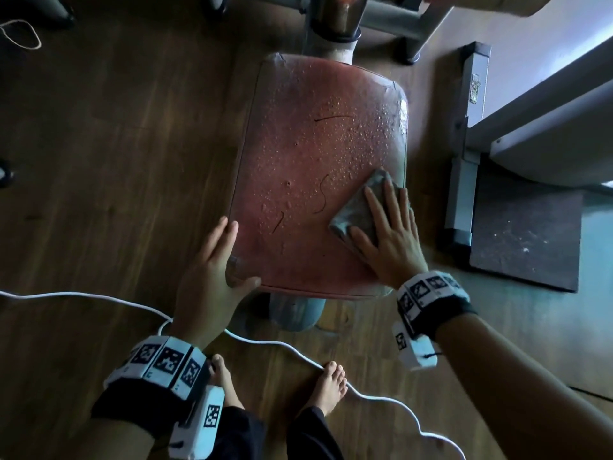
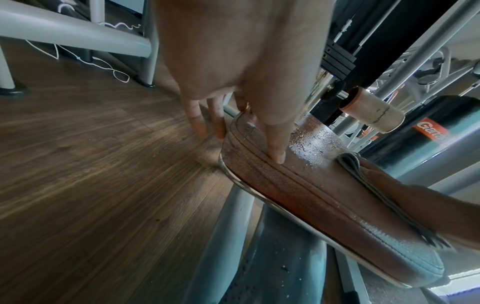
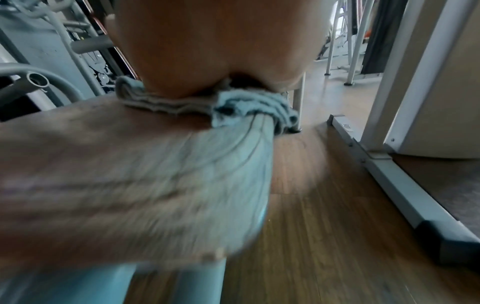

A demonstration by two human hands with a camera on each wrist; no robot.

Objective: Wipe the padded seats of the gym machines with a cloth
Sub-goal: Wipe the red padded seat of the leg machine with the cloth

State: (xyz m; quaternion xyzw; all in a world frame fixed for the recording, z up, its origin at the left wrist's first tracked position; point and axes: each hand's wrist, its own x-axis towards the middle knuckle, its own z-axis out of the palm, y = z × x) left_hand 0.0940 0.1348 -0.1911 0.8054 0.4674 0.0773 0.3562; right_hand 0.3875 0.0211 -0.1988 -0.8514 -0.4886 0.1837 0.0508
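Your right hand [image 1: 389, 240] lies flat on the cloth [image 1: 361, 207], fingers straight and spread, pressing it onto the seat [image 1: 308, 180]. The cloth is a folded grey pad at the seat's right edge, toward the near end; one corner sticks out beyond your fingertips. In the right wrist view the cloth [image 3: 207, 105] bunches under the palm and part of it hangs over the seat's edge.

Your left hand [image 1: 212, 270] grips the seat's near left corner: thumb on the near edge, fingers laid along the left side. The left wrist view shows the thumb [image 2: 275, 144] on the piping and the fingers [image 2: 200, 123] pointing down past the side.

The seat is reddish, cracked, and covered in droplets [image 1: 358, 134] over its far and right areas. It sits on a grey post [image 1: 295, 313] above the wood floor [image 1: 116, 144]. A white cable [image 1: 282, 346] runs across the floor by your bare feet [image 1: 328, 386]. A grey machine frame [image 1: 464, 167] stands to the right, beside a dark mat [image 1: 527, 240].
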